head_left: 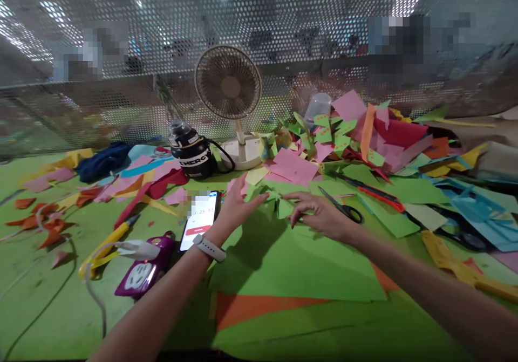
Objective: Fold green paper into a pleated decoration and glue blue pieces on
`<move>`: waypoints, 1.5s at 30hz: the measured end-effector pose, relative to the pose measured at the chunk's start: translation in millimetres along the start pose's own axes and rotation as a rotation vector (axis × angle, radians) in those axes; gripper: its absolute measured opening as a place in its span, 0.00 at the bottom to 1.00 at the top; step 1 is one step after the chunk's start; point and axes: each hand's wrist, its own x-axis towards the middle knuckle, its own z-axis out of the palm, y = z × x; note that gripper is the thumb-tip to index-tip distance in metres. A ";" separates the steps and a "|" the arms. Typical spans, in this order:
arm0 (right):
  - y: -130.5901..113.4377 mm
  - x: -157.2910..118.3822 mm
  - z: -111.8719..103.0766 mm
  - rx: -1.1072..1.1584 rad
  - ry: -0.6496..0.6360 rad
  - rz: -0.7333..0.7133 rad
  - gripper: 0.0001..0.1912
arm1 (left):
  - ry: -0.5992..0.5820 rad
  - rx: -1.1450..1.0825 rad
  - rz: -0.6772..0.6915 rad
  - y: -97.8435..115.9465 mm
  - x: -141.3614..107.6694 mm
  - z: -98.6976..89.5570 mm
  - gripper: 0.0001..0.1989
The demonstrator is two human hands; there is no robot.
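The work surface is crowded: on the far side a round fan [229,87] stands before a perforated metal screen [291,22], with a heap of paper scraps [295,165] in pink, green, red and orange to its right. A lit phone [198,222] lies close to the left forearm, with a purple power strip [148,265] and a yellow-handled tool [107,246] farther left. Black scissors [350,211] lie just beyond the right hand [318,213], near a red-and-black cutter [376,192]. In the middle, between the two hands, sits a small green paper piece [283,206], bright green, angular and seemingly folded, at the far edge of a large green sheet [299,265] that overlaps an orange sheet [259,308]. The left hand [237,208] is spread, thumb reaching toward the piece; the right has its index finger stretched to the piece and the others curled, and whether it grips the paper cannot be told. The hands stand apart. As for containers, a black bottle [194,154] stands left of the fan and a translucent cup [318,106] leans in the scraps, the contents of both unclear
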 end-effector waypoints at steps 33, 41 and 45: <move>-6.2 -9.7 -21.7 -0.158 0.277 -0.104 0.08 | -0.064 -0.222 0.158 21.7 -35.8 -0.2 0.17; 6.1 -23.9 -13.3 -0.536 0.521 -0.505 0.14 | -0.242 -0.801 -0.400 39.6 -49.7 -0.4 0.25; 4.3 -28.4 -11.5 -0.619 0.514 -0.530 0.16 | -0.355 -0.794 -0.334 37.5 -55.4 4.5 0.29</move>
